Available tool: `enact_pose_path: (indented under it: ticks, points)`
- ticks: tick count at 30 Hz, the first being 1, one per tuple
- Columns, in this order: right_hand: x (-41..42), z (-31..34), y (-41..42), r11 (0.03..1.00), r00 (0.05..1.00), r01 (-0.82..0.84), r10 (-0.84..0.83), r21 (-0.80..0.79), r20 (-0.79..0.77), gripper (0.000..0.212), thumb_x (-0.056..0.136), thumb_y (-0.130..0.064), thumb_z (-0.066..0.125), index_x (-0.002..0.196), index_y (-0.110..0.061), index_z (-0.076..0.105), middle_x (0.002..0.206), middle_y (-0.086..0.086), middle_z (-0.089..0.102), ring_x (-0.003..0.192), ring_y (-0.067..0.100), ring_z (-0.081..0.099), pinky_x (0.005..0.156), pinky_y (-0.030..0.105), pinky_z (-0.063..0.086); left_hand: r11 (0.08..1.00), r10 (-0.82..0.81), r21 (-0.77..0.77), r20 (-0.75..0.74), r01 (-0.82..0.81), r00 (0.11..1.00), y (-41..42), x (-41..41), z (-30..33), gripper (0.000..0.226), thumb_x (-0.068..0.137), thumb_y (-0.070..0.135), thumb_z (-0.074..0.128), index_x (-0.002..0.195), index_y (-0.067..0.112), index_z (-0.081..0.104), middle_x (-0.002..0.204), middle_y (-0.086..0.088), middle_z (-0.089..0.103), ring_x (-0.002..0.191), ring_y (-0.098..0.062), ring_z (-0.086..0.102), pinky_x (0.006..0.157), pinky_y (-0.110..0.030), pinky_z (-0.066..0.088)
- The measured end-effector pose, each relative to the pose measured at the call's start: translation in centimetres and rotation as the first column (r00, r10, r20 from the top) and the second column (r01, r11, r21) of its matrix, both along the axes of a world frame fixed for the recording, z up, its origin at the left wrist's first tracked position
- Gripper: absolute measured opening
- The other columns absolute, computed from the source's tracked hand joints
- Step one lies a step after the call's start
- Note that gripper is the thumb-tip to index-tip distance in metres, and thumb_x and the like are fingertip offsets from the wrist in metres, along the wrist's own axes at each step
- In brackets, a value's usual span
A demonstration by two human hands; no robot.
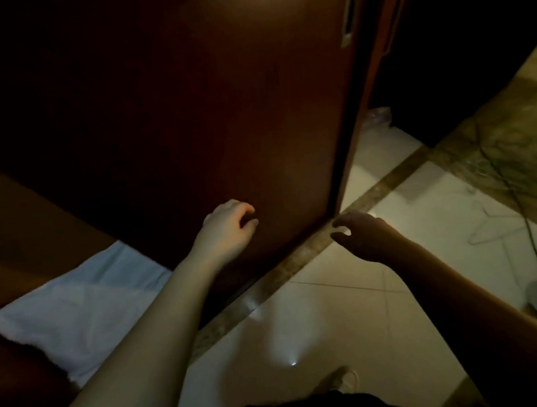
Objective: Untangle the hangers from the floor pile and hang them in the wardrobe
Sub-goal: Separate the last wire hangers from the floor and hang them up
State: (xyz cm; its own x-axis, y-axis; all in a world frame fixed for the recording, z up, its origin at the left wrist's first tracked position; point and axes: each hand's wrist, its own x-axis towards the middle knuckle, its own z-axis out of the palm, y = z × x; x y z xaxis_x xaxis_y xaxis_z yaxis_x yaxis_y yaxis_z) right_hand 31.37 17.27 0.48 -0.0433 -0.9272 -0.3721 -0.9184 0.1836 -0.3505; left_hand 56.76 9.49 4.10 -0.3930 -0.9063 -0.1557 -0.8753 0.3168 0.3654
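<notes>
With hangers (490,232) lying flat on pale tile at right centre, long axis roughly across frame, nearer right hand (366,237) (empty, fingers loosely curled) than left hand (230,226) (empty, loosely curled, at wardrobe door (220,110)): needs a rightward reach.

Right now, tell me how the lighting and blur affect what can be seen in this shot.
Head view: dim overall; the wardrobe door fades to near black at upper left. The left hand is lit, the right hand is in shadow. A small glare spot marks the floor tile. The wire hangers on the floor are faint and soft. Wide-angle distortion tilts the door's edges.
</notes>
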Motion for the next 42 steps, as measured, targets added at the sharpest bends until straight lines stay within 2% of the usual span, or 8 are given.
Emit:
enact_pose_path:
  ticks: [7,12,22,30,37,42]
  points:
    - [-13.4,-2.7,2.8,0.972,0.975,0.214,-0.208,0.091,-0.075,0.041,0.101,-0.044,0.042,0.135,-0.024,0.051,0.141,-0.001,0.050,0.127,0.020,0.049,0.105,0.038,0.036,0.982,-0.176,0.073,0.040,0.173,0.984,-2.4,-14.7,-2.5,0.039,0.099,0.035,0.050,0.134,0.019,0.053,0.135,0.004,0.049,0.127,-0.018,0.046,0.109,-0.039,0.036]
    - [-20.2,-4.9,3.9,0.925,0.931,0.361,-0.352,0.120,-0.092,0.042,0.100,-0.045,0.043,0.135,-0.024,0.051,0.140,0.001,0.050,0.125,0.022,0.050,0.106,0.041,0.039,0.948,-0.311,0.084,0.029,0.307,0.950,-4.4,-23.6,-4.0,0.037,0.099,0.034,0.049,0.131,0.019,0.056,0.133,0.004,0.051,0.123,-0.019,0.047,0.106,-0.039,0.037]
    - [-34.5,-10.3,3.9,0.727,0.755,0.654,-0.646,0.211,-0.116,0.042,0.099,-0.036,0.046,0.137,-0.018,0.050,0.138,0.007,0.051,0.121,0.027,0.052,0.102,0.041,0.043,0.831,-0.522,0.194,-0.050,0.521,0.851,-10.9,-42.9,-9.6,0.032,0.099,0.028,0.048,0.125,0.012,0.057,0.131,-0.003,0.052,0.116,-0.023,0.053,0.096,-0.039,0.045]
    - [-45.7,-13.6,0.3,0.550,0.615,0.769,-0.776,0.325,-0.142,0.042,0.098,-0.033,0.044,0.137,-0.019,0.049,0.139,0.007,0.049,0.119,0.029,0.051,0.099,0.040,0.043,0.742,-0.621,0.307,-0.020,0.596,0.784,-17.8,-57.6,-14.5,0.028,0.097,0.029,0.048,0.119,0.016,0.060,0.127,-0.002,0.054,0.108,-0.026,0.056,0.090,-0.038,0.048]
    - [-56.3,-16.7,-1.7,0.431,0.515,0.821,-0.842,0.375,-0.161,0.043,0.098,-0.031,0.043,0.138,-0.018,0.048,0.141,0.009,0.047,0.123,0.031,0.049,0.102,0.042,0.043,0.713,-0.653,0.355,0.020,0.605,0.757,-21.4,-69.9,-18.6,0.024,0.097,0.024,0.047,0.114,0.015,0.061,0.122,-0.002,0.055,0.101,-0.025,0.057,0.083,-0.034,0.047]
    - [-65.9,-20.7,-2.0,0.365,0.475,0.819,-0.864,0.442,-0.168,0.043,0.096,-0.027,0.041,0.137,-0.016,0.048,0.138,0.011,0.048,0.120,0.032,0.050,0.101,0.044,0.043,0.669,-0.704,0.407,0.078,0.622,0.706,-22.3,-79.8,-23.2,0.023,0.098,0.026,0.043,0.112,0.017,0.059,0.120,-0.002,0.051,0.090,-0.025,0.057,0.083,-0.039,0.051]
